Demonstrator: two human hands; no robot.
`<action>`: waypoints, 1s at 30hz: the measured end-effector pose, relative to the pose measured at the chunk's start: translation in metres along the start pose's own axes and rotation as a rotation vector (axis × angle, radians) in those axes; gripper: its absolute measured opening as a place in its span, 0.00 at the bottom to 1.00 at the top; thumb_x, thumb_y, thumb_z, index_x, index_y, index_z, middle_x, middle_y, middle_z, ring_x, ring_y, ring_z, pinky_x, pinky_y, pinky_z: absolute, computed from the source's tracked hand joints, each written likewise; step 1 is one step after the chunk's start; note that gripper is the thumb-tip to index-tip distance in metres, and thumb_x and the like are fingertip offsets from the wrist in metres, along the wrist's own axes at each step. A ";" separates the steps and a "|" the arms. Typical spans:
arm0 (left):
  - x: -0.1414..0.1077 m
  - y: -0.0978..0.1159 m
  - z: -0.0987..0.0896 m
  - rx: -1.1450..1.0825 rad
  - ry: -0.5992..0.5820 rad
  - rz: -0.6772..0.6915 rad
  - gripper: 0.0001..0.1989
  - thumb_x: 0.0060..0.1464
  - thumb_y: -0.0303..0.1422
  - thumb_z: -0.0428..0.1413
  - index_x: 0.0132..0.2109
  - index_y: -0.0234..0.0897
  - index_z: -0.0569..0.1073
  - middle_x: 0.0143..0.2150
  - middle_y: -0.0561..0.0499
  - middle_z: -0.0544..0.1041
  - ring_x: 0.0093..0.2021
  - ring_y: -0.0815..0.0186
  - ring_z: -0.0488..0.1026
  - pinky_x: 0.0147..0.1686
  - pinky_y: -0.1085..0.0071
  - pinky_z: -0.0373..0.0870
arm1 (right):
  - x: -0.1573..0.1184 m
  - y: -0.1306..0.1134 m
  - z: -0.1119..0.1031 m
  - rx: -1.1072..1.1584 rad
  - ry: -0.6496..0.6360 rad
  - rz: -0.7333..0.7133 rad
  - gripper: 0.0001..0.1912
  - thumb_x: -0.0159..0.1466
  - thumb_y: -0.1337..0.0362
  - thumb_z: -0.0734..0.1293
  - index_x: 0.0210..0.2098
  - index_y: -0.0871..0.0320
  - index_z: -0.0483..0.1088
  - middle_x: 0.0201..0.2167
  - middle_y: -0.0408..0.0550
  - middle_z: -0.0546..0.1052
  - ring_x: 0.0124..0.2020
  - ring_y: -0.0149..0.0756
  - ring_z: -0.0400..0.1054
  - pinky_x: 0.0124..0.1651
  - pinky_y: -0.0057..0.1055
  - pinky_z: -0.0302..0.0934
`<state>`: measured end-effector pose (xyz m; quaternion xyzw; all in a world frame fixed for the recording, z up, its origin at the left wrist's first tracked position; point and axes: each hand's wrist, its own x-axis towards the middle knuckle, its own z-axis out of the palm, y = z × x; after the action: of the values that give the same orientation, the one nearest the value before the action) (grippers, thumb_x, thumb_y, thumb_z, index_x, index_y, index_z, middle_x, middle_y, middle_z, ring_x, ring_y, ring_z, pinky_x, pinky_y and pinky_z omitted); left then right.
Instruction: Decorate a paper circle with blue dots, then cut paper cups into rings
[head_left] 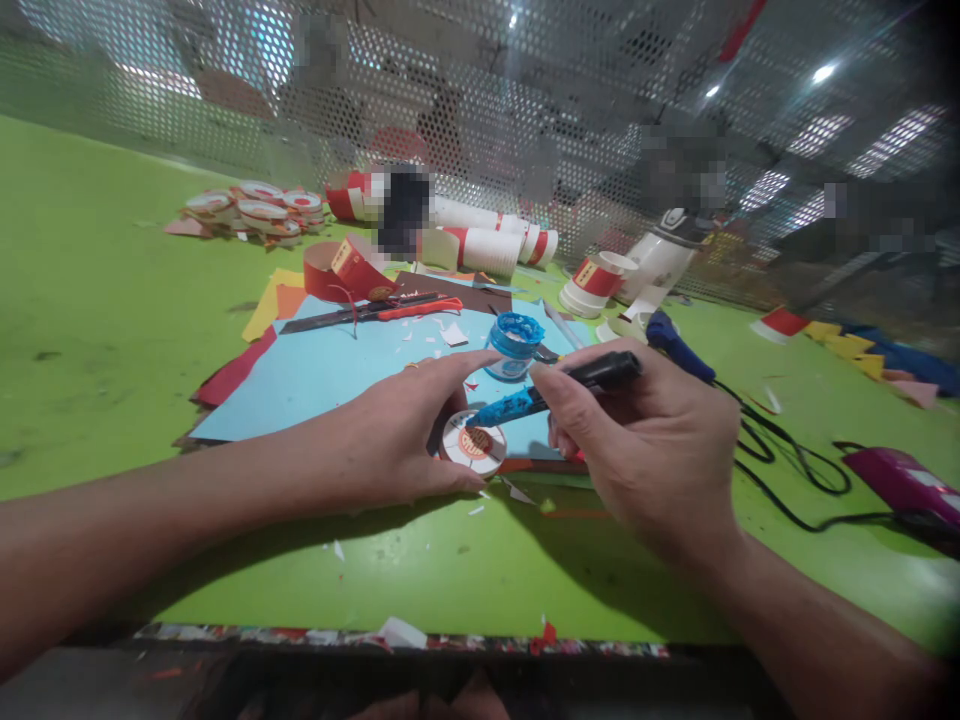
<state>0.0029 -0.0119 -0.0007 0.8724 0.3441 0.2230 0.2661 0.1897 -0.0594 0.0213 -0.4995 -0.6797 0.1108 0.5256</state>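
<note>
A small round white disc (491, 458) with an orange printed centre sits at the front edge of blue paper sheets. My left hand (390, 430) curves around its left side, gripping it between thumb and fingers. Pinched in my right hand (652, 440) is a black marker (600, 374), its front part smeared with blue paint. The tip meets the disc's upper face, where a few blue marks show. Just behind stands an open jar of blue paint (513, 352), paint caked round its rim.
Blue paper (337, 375) lies on the green table (247, 570). Scissors (420, 308), a red paper band (337, 275) and paper cups (592, 285) are behind. Stacked discs (262, 212) lie far left. A blue-handled tool (679, 348) with a black cable and a magenta device (904, 485) are right.
</note>
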 end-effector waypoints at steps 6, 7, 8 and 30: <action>0.001 0.000 0.000 -0.014 0.001 0.007 0.39 0.48 0.36 0.63 0.65 0.41 0.58 0.40 0.52 0.74 0.37 0.62 0.71 0.37 0.68 0.67 | 0.001 0.001 0.001 -0.005 0.000 -0.007 0.10 0.61 0.61 0.72 0.27 0.56 0.70 0.19 0.37 0.71 0.18 0.25 0.63 0.21 0.25 0.59; 0.001 0.000 -0.001 -0.018 -0.001 0.007 0.38 0.48 0.36 0.63 0.65 0.41 0.58 0.39 0.52 0.74 0.36 0.63 0.71 0.36 0.68 0.67 | 0.001 0.001 0.001 -0.009 0.000 -0.012 0.10 0.61 0.62 0.72 0.27 0.56 0.70 0.19 0.37 0.71 0.18 0.25 0.63 0.21 0.25 0.59; 0.001 0.001 -0.001 -0.022 -0.002 0.010 0.38 0.48 0.36 0.62 0.64 0.41 0.59 0.38 0.52 0.73 0.35 0.63 0.71 0.36 0.69 0.66 | 0.001 0.001 0.000 -0.014 0.000 -0.018 0.10 0.61 0.62 0.72 0.27 0.56 0.70 0.19 0.37 0.71 0.18 0.25 0.63 0.21 0.25 0.59; 0.001 0.001 0.000 -0.010 0.000 0.022 0.36 0.48 0.35 0.63 0.64 0.42 0.60 0.39 0.53 0.73 0.35 0.64 0.71 0.35 0.70 0.66 | 0.001 0.000 -0.001 0.029 0.003 0.016 0.11 0.61 0.60 0.72 0.27 0.57 0.71 0.18 0.37 0.69 0.18 0.26 0.61 0.22 0.27 0.58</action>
<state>0.0034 -0.0117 0.0002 0.8749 0.3334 0.2277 0.2677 0.1908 -0.0590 0.0220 -0.4977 -0.6731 0.1241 0.5327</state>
